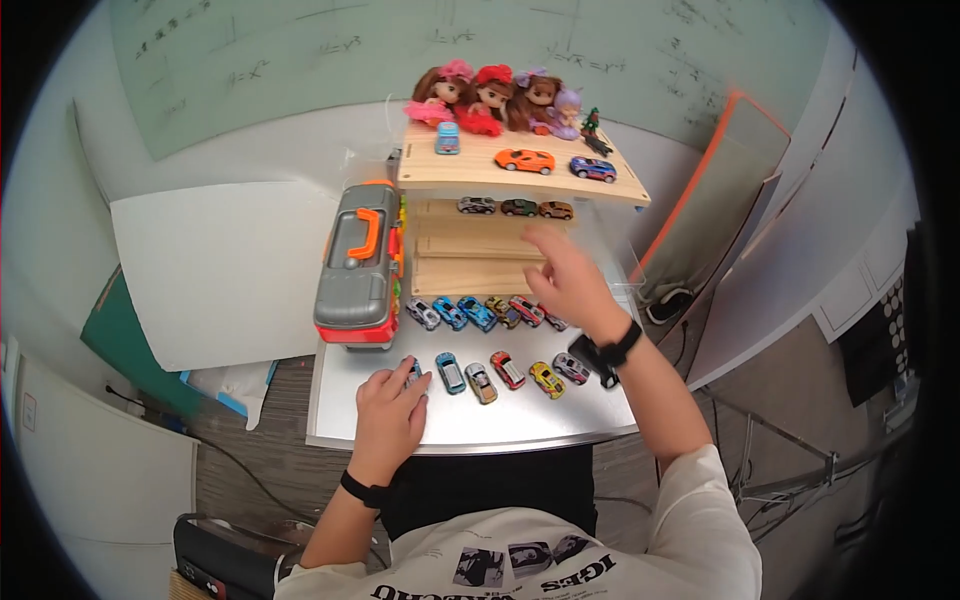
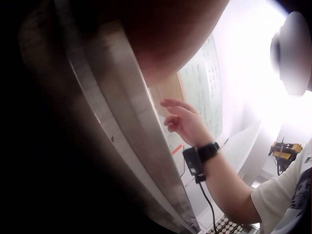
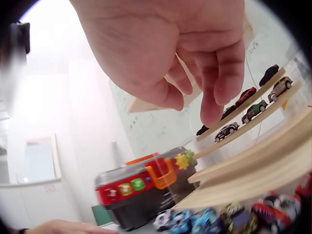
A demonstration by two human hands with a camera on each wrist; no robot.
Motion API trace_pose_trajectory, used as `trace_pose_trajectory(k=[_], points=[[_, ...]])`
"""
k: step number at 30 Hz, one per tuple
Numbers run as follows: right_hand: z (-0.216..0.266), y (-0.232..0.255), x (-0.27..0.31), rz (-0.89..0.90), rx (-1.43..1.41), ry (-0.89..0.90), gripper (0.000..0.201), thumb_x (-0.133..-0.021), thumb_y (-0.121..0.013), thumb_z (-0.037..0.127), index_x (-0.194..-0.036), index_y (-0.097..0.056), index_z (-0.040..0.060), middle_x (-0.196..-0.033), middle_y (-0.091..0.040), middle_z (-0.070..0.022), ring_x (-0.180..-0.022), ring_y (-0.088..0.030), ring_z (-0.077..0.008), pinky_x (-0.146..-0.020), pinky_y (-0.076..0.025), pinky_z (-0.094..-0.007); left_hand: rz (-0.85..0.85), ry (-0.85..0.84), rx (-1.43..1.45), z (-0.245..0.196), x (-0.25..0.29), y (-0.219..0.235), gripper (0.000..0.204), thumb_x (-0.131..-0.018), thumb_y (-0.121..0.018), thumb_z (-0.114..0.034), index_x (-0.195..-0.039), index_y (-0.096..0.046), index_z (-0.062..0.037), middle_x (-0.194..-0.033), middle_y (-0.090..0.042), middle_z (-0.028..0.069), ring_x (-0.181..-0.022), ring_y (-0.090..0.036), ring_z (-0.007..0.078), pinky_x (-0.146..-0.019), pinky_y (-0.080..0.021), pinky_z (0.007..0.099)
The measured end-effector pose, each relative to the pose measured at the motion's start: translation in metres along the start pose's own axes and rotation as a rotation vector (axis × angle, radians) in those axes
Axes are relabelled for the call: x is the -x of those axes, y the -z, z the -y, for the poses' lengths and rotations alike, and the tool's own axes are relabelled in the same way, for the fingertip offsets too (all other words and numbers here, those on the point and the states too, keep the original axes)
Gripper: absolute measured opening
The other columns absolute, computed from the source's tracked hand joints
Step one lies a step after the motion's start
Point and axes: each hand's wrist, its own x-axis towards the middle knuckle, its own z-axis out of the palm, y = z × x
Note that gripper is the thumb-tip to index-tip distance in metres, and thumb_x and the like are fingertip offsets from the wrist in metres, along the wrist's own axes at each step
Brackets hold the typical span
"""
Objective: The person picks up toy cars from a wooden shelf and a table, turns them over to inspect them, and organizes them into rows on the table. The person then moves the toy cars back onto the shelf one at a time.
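The right hand (image 1: 570, 285) is held raised before the right part of the stepped wooden rack (image 1: 465, 275); its fingers are loosely bent, thumb apart from them, and nothing is held. The left hand (image 1: 392, 405) is laid low near the front left of the table (image 1: 340, 415), its wrist reaching over the front edge. A small car (image 1: 414, 374) is touched by its fingers and partly covered by them; whether it is pinched cannot be told.

Right of that car, a front row of five cars (image 1: 507, 370) is spaced out with gaps between, and a strip of tabletop is left between them and the front edge. Behind, a tighter back row of cars (image 1: 477, 314) is lined up close before the rack, its right end partly hidden by the right arm; a band of tabletop is seen between the rows. The left side is bounded by a grey toolbox (image 1: 357, 270). Three cars (image 1: 519, 207) are set on an upper step, under the overhanging top board (image 1: 425, 172), where an orange car (image 1: 525, 161) is parked near the front edge.
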Motion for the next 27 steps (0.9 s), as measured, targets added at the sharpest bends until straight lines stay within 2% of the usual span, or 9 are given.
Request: trace_pose_trajectory(k=[2,4,6,10,15,17,21,25,27], points=[[-0.044,-0.039,-0.045,0.022,0.134,0.111,0.045,-0.09,-0.065,0.01,-0.133,-0.061,-0.0025,-0.13,-0.066,-0.0238,-0.095,-0.071,-0.0375,-0.082,-0.059,-0.0447,-0.005,0.029,0.041,0.001,0.0,0.002,0.039,-0.084,-0.074,-0.008,-0.122,-0.076,-0.0107,-0.141,-0.066,0.0159,-0.117,-0.059,0.0367,-0.102,-0.044,0.0474],[-0.051,-0.057,-0.076,0.038,0.265,0.223,0.047,-0.092,-0.065,0.013,-0.137,-0.058,-0.0021,-0.132,-0.065,-0.0256,-0.1,-0.071,-0.0398,-0.087,-0.058,-0.047,-0.016,0.033,0.043,0.003,0.001,0.003,0.039,-0.084,-0.074,-0.008,-0.122,-0.076,-0.0103,-0.14,-0.066,0.0152,-0.117,-0.059,0.0349,-0.101,-0.044,0.0474],[-0.043,-0.07,-0.098,0.299,0.403,-0.106,0.047,-0.093,-0.063,0.017,-0.135,-0.058,-0.0031,-0.13,-0.065,-0.0284,-0.113,-0.066,-0.0456,-0.096,-0.055,-0.0534,-0.02,0.022,0.048,0.005,0.003,0.003,0.037,-0.084,-0.074,-0.008,-0.121,-0.076,-0.0094,-0.14,-0.065,0.0143,-0.117,-0.059,0.0329,-0.101,-0.045,0.0469],[-0.047,-0.096,-0.115,0.282,0.426,-0.141,0.043,-0.093,-0.065,0.021,-0.128,-0.059,-0.003,-0.125,-0.067,-0.0285,-0.111,-0.067,-0.0452,-0.095,-0.055,-0.0538,-0.023,0.023,0.06,0.006,0.003,0.003,0.035,-0.084,-0.074,-0.008,-0.119,-0.077,-0.008,-0.139,-0.066,0.014,-0.117,-0.059,0.0327,-0.101,-0.046,0.047],[-0.046,-0.106,-0.118,0.265,0.58,-0.179,0.022,-0.092,-0.067,0.016,-0.108,-0.066,0.0013,-0.111,-0.071,-0.0253,-0.103,-0.071,-0.0407,-0.083,-0.059,-0.0509,-0.008,0.008,0.055,0.004,0.001,0.003,0.034,-0.084,-0.072,-0.008,-0.118,-0.076,-0.0057,-0.137,-0.066,0.0181,-0.117,-0.06,0.0352,-0.102,-0.045,0.0474],[-0.044,-0.103,-0.103,0.246,0.599,-0.186,0.02,-0.092,-0.068,0.017,-0.106,-0.067,0.0015,-0.112,-0.071,-0.0248,-0.101,-0.071,-0.0404,-0.082,-0.059,-0.0502,0.017,-0.004,0.049,0.004,0.001,0.004,0.034,-0.084,-0.072,-0.008,-0.118,-0.076,-0.005,-0.137,-0.066,0.0187,-0.117,-0.06,0.0354,-0.102,-0.045,0.0474],[0.01,-0.046,-0.046,0.075,0.423,-0.027,0.027,-0.089,-0.072,0.023,-0.105,-0.066,0.0009,-0.11,-0.067,-0.0201,-0.095,-0.069,-0.0404,-0.082,-0.058,-0.0494,0.014,-0.012,0.033,0.005,0.0,0.002,0.034,-0.084,-0.073,-0.007,-0.118,-0.076,-0.0037,-0.138,-0.065,0.0183,-0.118,-0.06,0.0334,-0.102,-0.046,0.0481],[0.017,0.018,0.027,0.341,0.422,-0.384,0.029,-0.084,-0.073,0.024,-0.098,-0.069,-0.0012,-0.101,-0.069,-0.0225,-0.098,-0.069,-0.0412,-0.085,-0.057,-0.0489,0.01,-0.005,0.017,0.002,0.0,0.0,0.033,-0.085,-0.071,-0.005,-0.117,-0.075,-0.0037,-0.138,-0.065,0.0196,-0.12,-0.059,0.0377,-0.104,-0.044,0.0483],[-0.001,0.037,0.065,0.365,0.405,-0.461,0.029,-0.083,-0.074,0.023,-0.097,-0.072,-0.0025,-0.102,-0.07,-0.0241,-0.099,-0.069,-0.0414,-0.086,-0.057,-0.0483,0.02,-0.027,0.02,0.001,0.001,-0.002,0.034,-0.085,-0.071,-0.004,-0.118,-0.075,-0.0037,-0.139,-0.065,0.0195,-0.121,-0.059,0.0385,-0.106,-0.043,0.0485]])
